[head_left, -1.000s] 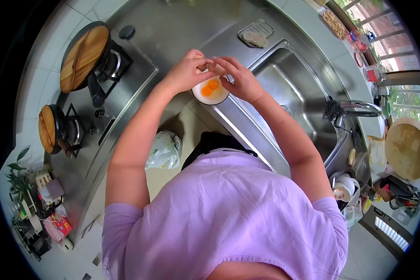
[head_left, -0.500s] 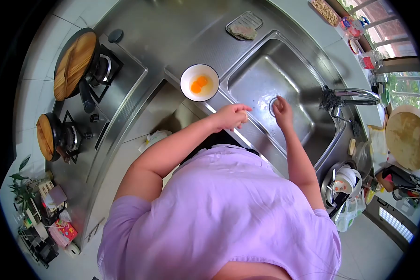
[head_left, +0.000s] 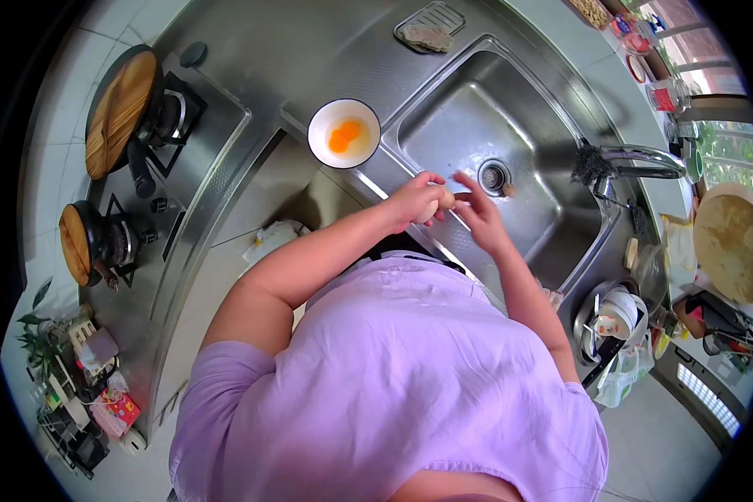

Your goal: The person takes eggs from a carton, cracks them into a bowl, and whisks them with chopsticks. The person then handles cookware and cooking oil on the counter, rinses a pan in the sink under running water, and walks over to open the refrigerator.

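Observation:
My left hand (head_left: 414, 202) is closed around a pale brown, rounded egg (head_left: 448, 201) at the near edge of the sink. Whether it is whole or just shell, and whether a second piece sits in the palm, I cannot tell. My right hand (head_left: 481, 219) is beside it, fingers apart and stretched toward the egg, the tips at or very near its end. Beyond my left hand, a white bowl (head_left: 320, 149) with a dark rim holds two yolks (head_left: 344, 135) in clear egg white. A small brown piece of eggshell (head_left: 509, 190) lies by the sink drain (head_left: 493, 175).
The steel sink (head_left: 443, 125) has a faucet (head_left: 640, 159) at its right. Behind it a rack (head_left: 443, 15) holds a greyish cloth-like item (head_left: 427, 37). Two pans with wooden lids (head_left: 125, 113) stand on the stove at left. Dishes (head_left: 617, 314) fill a basin at right.
My right hand has moved left from over the drain to my left hand, uncovering the drain and the shell piece. The view has shifted slightly.

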`<state>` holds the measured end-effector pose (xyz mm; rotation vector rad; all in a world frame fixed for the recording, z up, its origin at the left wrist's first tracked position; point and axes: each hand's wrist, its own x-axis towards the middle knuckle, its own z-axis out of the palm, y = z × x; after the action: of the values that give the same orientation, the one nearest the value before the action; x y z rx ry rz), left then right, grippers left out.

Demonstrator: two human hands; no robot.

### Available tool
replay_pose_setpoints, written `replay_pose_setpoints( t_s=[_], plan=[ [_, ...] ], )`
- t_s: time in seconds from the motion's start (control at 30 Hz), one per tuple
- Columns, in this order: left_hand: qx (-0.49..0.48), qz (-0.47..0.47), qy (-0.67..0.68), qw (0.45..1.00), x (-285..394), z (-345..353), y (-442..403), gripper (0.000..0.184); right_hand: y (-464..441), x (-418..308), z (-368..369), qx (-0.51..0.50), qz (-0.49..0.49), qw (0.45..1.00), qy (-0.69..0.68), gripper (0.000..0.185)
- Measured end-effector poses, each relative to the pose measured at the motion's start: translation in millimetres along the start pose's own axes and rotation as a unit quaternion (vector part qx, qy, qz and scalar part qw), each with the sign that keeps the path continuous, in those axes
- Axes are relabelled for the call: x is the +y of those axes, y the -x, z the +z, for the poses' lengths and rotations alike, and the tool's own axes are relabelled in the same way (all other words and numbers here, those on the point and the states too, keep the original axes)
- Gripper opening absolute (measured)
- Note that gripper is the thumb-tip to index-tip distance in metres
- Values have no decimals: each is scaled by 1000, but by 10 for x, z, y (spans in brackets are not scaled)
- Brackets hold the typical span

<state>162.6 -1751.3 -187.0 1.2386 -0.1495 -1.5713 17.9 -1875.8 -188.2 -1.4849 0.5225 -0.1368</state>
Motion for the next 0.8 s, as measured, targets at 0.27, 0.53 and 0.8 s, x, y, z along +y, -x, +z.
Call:
replay_pose_setpoints(
  t_s=[0.27,0.53,0.8],
  plan=[
    [-12,20,46,999,16,-73,54,41,-54,48,67,-13,-37,985,168,41],
    [23,-17,-13,1000,-156,-153,60,30,9,688,-81,142,7,936,322,43],
    [44,-13,-32,998,-150,-225,138,27,-93,641,-182,105,10,940,325,42]
  ],
)
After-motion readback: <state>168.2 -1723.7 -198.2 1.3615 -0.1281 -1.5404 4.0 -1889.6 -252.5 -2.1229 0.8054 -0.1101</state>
